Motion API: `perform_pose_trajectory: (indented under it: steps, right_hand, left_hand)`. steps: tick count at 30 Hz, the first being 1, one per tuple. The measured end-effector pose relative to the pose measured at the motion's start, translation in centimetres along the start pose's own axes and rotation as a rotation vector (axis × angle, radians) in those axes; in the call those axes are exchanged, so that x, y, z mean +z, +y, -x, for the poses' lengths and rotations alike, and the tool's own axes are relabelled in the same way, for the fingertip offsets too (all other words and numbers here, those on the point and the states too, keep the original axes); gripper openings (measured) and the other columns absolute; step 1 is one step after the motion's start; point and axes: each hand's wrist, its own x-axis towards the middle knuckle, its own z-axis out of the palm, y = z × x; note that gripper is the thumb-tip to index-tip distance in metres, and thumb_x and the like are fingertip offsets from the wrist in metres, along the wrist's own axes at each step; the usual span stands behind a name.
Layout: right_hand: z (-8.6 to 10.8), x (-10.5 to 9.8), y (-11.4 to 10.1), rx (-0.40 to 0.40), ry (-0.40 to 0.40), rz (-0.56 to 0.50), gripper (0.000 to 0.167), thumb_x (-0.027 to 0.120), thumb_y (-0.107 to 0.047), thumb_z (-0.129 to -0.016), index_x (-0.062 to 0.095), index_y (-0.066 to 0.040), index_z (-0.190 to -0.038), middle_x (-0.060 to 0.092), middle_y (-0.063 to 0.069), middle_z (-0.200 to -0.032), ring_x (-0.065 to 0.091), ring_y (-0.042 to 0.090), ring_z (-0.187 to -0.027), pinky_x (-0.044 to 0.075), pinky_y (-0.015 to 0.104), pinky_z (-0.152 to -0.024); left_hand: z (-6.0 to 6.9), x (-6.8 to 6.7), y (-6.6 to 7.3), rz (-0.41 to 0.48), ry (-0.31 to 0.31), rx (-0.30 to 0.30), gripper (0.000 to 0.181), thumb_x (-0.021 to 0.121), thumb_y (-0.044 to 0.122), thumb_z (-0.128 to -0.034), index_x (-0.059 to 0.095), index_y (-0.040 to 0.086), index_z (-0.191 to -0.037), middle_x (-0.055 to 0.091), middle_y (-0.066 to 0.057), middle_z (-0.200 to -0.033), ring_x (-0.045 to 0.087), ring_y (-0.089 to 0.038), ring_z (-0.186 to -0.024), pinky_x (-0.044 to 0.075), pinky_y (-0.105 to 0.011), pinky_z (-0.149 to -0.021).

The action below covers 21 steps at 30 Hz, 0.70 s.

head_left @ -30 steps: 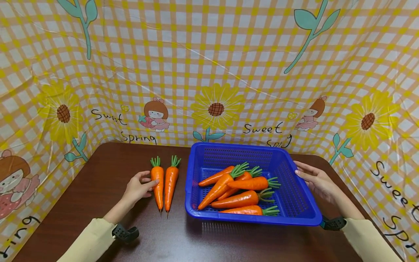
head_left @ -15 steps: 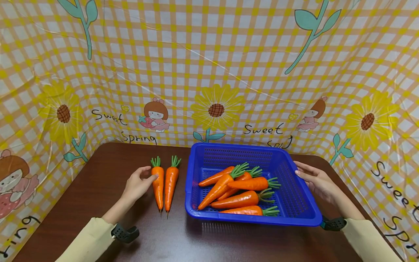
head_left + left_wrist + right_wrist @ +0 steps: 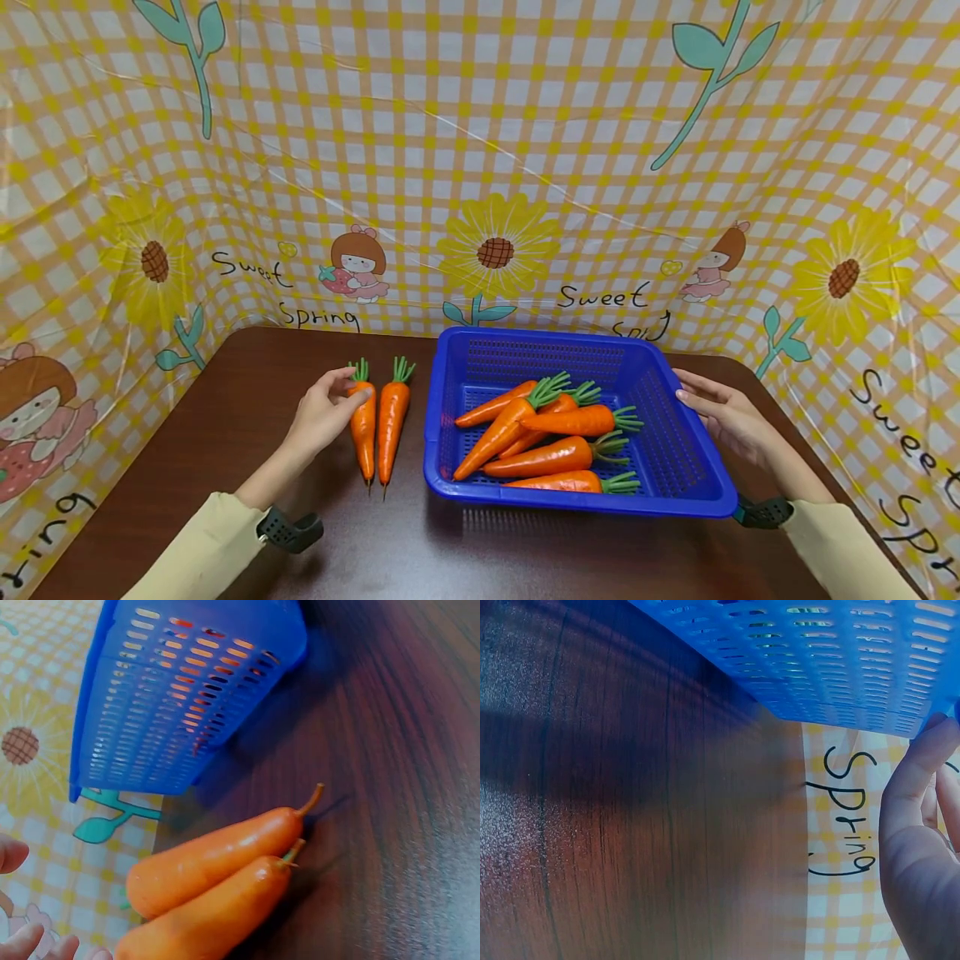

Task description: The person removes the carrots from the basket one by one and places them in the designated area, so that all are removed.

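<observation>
Two carrots with green tops lie side by side on the dark table, the left carrot (image 3: 362, 437) and the right carrot (image 3: 393, 425). My left hand (image 3: 322, 408) is over the upper part of the left carrot, thumb and fingers apart. In the left wrist view its fingertips (image 3: 26, 941) show clear of both carrots (image 3: 214, 859). A blue plastic basket (image 3: 577, 502) with several carrots (image 3: 540, 458) in it stands at centre right. My right hand (image 3: 723, 412) holds the basket's right rim with thumb and fingers; some fingers are hidden. In the right wrist view the thumb (image 3: 922, 772) meets the rim.
The brown table (image 3: 225, 417) has a glossy wood-grain top. A yellow checked cloth (image 3: 480, 125) with sunflowers and lettering hangs around its back and sides. Both wrists carry black bands, the left band (image 3: 291, 532) and the right band (image 3: 763, 512).
My left hand has moved slightly up and to the right, from the left carrot's side to over its upper part. The right hand and basket have stayed put.
</observation>
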Motion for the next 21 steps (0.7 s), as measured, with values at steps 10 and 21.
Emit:
perform_pose_trajectory:
  steps: [10,21]
  right_hand:
    - [-0.1,0.0,0.1,0.000,0.002,-0.010,0.032,0.049,-0.011,-0.100,0.061,-0.030,-0.122,0.069,-0.013,-0.111,0.069,0.009,-0.094,0.059,0.027,-0.075]
    - [-0.1,0.0,0.1,-0.006,0.001,-0.015,0.033,0.048,-0.009,-0.100,0.062,-0.030,-0.123,0.069,-0.014,-0.112,0.068,0.008,-0.097,0.058,0.026,-0.076]
  left_hand:
    - [-0.1,0.1,1.6,0.019,-0.025,0.040,0.057,0.064,0.034,-0.0914,0.045,0.012,-0.140,0.056,-0.017,-0.133,0.061,-0.028,-0.105,0.052,-0.029,-0.076]
    - [-0.1,0.8,3.5,0.010,-0.021,0.077,0.057,0.066,0.034,-0.0898,0.044,0.017,-0.140,0.057,-0.011,-0.131,0.059,-0.026,-0.103,0.048,-0.028,-0.076]
